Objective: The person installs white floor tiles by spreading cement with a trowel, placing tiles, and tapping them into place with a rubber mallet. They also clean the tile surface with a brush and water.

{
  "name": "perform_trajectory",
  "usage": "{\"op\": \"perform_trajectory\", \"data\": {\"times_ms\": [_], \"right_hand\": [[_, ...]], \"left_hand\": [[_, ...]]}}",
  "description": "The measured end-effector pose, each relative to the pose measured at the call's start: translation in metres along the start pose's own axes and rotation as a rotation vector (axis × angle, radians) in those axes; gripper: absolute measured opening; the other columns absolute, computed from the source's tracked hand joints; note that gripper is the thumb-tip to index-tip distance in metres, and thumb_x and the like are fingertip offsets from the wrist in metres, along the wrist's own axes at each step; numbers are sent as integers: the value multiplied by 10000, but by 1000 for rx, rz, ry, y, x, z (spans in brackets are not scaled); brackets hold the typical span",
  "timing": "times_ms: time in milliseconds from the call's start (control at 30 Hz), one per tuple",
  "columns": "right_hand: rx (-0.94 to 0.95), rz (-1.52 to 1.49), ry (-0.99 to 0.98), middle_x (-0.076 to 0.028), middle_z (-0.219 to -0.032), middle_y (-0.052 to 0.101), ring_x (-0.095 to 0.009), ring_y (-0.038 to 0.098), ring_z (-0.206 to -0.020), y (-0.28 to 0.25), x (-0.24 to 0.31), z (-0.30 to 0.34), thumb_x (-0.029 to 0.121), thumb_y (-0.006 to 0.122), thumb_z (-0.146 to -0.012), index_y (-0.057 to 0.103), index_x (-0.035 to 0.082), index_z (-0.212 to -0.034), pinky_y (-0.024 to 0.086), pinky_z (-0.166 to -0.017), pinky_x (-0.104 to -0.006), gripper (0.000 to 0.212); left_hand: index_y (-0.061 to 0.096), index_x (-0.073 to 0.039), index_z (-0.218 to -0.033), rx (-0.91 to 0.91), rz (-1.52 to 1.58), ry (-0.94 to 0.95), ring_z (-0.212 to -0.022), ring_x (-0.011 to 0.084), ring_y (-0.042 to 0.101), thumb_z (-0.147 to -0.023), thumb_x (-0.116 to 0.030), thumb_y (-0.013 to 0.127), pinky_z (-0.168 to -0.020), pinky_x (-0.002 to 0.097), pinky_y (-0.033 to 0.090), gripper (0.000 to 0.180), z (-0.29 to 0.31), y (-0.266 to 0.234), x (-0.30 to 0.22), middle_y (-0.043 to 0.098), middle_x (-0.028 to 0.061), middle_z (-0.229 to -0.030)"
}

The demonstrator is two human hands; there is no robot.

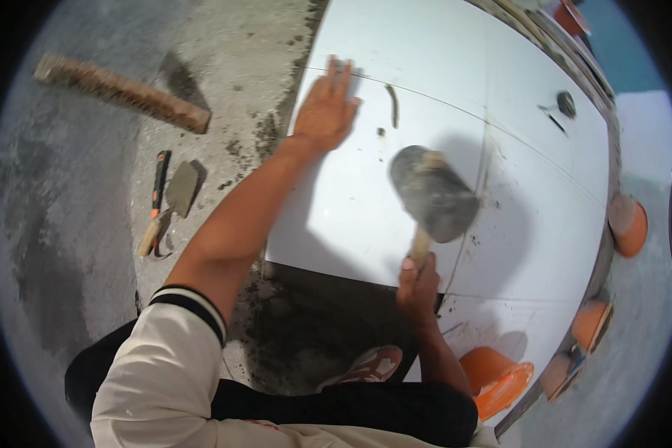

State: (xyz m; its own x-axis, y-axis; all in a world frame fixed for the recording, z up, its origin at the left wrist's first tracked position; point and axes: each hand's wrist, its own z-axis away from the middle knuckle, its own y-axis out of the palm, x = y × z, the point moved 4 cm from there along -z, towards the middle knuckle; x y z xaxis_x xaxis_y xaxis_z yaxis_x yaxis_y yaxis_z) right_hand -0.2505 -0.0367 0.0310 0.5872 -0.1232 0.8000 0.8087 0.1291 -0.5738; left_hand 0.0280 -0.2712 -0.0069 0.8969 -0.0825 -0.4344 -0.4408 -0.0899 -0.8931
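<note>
My left hand (pixel 327 110) lies flat with fingers spread on a large white tile (pixel 343 201), across its far joint. In my right hand (pixel 419 287) is the wooden handle of a rubber mallet (pixel 434 196). Its dark grey head, slightly blurred, is over the right part of the same tile, and its shadow falls to the right. Whether the head touches the tile I cannot tell. A short strip of mortar (pixel 393 106) and a few crumbs lie on the tile between my left hand and the mallet.
A brick-coloured bar (pixel 123 93), a trowel (pixel 181 188) and a black-orange handled tool (pixel 160 183) lie on the concrete at left. An orange bucket (pixel 493 379) stands near right. More orange pots (pixel 628 225) line the tiles' right side. Dark mortar bed (pixel 313 321) lies before my shoe.
</note>
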Motion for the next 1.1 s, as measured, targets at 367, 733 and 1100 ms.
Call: {"op": "perform_trajectory", "data": {"times_ms": [367, 733, 1100], "right_hand": [[-3, 5, 102, -206, -790, 660, -358, 612, -662, -4, -1, 5, 273, 567, -1070, 597, 5, -1114, 474, -638, -486, 273], [74, -44, 127, -55, -765, 592, -98, 542, -636, 4, 0, -26, 324, 508, -1122, 556, -11, -1099, 426, -548, -301, 339], [100, -14, 210, -14, -735, 526, -110, 494, -649, 3, -13, 29, 375, 497, -1124, 546, 28, -1025, 428, -593, -311, 364]], "left_hand": [[205, -1, -1667, -43, -10, 103, -1554, 481, 286, -1073, -356, 563, -1280, 535, 269, 780, 104, 3, -22, 144, 351, -1705], [261, -5, -1648, 6, -11, 3, -1583, 422, 250, -1106, -343, 464, -1302, 491, 233, 670, 161, -13, -36, 210, 353, -1681], [297, -20, -1640, 65, 114, -137, -1610, 357, 219, -1090, -391, 497, -1299, 559, 164, 693, 259, -11, -73, 197, 273, -1718]]}}
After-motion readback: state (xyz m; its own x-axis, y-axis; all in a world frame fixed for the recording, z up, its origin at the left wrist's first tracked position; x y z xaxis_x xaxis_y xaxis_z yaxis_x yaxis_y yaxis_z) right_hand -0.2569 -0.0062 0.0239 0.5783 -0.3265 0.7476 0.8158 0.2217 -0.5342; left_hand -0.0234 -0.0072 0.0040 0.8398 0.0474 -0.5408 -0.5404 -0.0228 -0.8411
